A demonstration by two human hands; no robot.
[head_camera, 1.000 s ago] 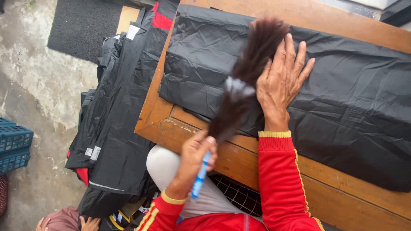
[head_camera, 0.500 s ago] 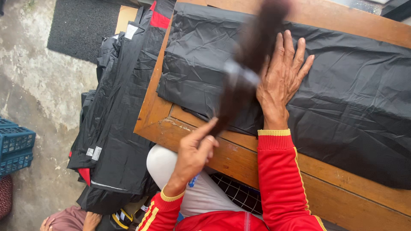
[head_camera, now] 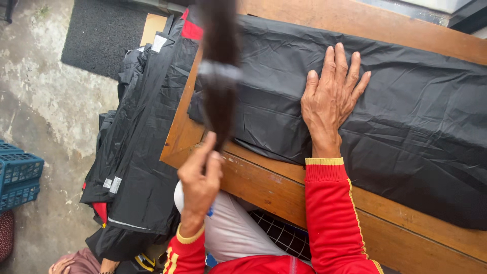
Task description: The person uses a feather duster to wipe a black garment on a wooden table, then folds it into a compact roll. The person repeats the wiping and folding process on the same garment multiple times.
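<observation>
You have one brush (head_camera: 219, 71) in play, a dark-bristled duster with a grey band around its middle; your left hand (head_camera: 199, 182) has its grip clamped on the handle end, thumb raised along it, just off the near left corner of the wooden worktop (head_camera: 274, 185); the brush's long axis runs near to far, bristles pointing away from you, blurred, over the left end of the black sheet (head_camera: 406, 132). There is one such sheet spread on the worktop, its length running left to right; your right hand (head_camera: 332, 101) lies flat on it, fingers apart and pointing far, holding nothing. Left of the worktop, one pile of folded black garments (head_camera: 137, 152) lies on the concrete floor (head_camera: 56, 111); it shows red patches at its far and near ends, and a few small pale rectangular labels, one at the far end and two on its near left side. One blue crate (head_camera: 18, 175) sits at the left edge; one dark mat (head_camera: 99, 35) lies far left.
</observation>
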